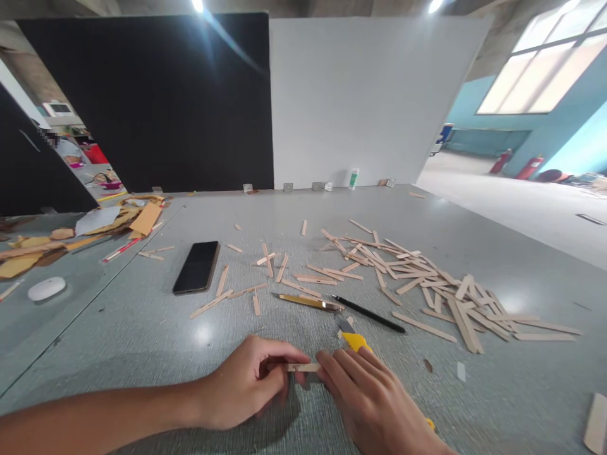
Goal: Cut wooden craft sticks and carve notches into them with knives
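Between my two hands is a short wooden craft stick (303, 367) with a small dark mark on it, just above the table. My left hand (249, 382) pinches its left end between thumb and fingers. The fingertips of my right hand (367, 395) are closed on the other end. A yellow utility knife (356, 342) sticks out past my right hand, blade away from me; whether the palm grips it or covers it, I cannot tell. Just beyond lie a gold craft knife (306, 301) and a black pen (370, 314).
A loose pile of craft sticks (403, 265) spreads to the right, with several scattered mid-table. A black phone (196, 267), a white mouse-like object (46, 289) and paper scraps (128, 218) lie left. A glue stick (353, 179) stands by the white panel (370, 95).
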`<move>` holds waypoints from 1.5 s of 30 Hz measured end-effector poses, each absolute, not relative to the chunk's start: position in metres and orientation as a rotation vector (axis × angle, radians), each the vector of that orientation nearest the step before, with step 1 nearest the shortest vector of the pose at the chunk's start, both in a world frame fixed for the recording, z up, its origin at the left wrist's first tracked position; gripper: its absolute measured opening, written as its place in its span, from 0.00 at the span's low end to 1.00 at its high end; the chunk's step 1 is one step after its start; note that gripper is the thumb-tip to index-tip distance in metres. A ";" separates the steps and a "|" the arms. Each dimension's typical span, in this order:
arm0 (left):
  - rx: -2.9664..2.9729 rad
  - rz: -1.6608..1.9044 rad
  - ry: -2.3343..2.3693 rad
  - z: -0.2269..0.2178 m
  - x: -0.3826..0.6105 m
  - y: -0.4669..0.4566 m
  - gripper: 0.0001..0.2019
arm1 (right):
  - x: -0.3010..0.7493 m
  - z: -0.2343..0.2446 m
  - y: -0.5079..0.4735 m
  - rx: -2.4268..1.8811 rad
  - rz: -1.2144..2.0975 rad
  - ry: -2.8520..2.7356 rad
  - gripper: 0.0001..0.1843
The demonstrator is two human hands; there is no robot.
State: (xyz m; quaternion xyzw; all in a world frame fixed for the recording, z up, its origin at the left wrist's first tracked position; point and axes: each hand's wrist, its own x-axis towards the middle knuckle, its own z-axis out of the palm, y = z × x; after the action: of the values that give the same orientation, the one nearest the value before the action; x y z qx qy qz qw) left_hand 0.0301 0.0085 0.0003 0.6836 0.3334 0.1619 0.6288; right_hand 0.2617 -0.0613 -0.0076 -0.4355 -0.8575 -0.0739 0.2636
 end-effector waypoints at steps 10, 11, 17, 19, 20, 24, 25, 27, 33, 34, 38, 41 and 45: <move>1.494 0.399 0.734 -0.003 0.030 0.008 0.20 | 0.258 -0.007 -0.060 -1.188 -0.219 -2.302 0.14; 1.493 0.401 0.732 -0.002 0.030 0.008 0.20 | 0.258 -0.007 -0.061 -1.189 -0.221 -2.304 0.14; 1.485 0.411 0.733 0.000 0.031 0.008 0.18 | 0.258 -0.009 -0.061 -1.185 -0.230 -2.319 0.16; 1.472 0.414 0.746 0.000 0.031 0.007 0.20 | 0.258 -0.010 -0.060 -1.196 -0.234 -2.313 0.15; 1.468 0.415 0.754 0.000 0.031 0.007 0.20 | 0.258 -0.010 -0.060 -1.198 -0.235 -2.312 0.16; 1.465 0.415 0.769 0.000 0.032 0.006 0.19 | 0.259 -0.009 -0.062 -1.168 -0.214 -2.312 0.20; 1.464 0.414 0.768 0.000 0.032 0.006 0.19 | 0.259 -0.009 -0.062 -1.157 -0.202 -2.313 0.21; 1.466 0.410 0.770 -0.001 0.033 0.006 0.19 | 0.260 -0.009 -0.063 -1.138 -0.182 -2.317 0.21; 1.599 0.394 0.795 -0.003 0.032 0.007 0.15 | 0.258 -0.009 -0.059 -1.106 -0.184 -2.332 0.19; 1.652 0.407 0.798 -0.002 0.032 0.006 0.14 | 0.258 -0.009 -0.059 -1.105 -0.186 -2.334 0.19; 1.931 0.533 0.782 0.000 0.030 0.002 0.09 | 0.259 -0.009 -0.060 -1.141 -0.202 -2.318 0.16; 2.094 0.576 0.768 -0.002 0.031 -0.003 0.19 | 0.262 -0.011 -0.059 -1.190 -0.205 -2.334 0.12; 2.204 0.618 0.741 -0.007 0.033 -0.003 0.15 | 0.265 -0.015 -0.058 -1.204 -0.093 -2.403 0.18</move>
State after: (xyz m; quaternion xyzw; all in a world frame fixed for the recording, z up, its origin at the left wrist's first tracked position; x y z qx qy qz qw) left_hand 0.0331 -0.0030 -0.0075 0.8547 0.2875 0.2396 0.3597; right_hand 0.2649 -0.0584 -0.0149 -0.4364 -0.8707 -0.0337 0.2241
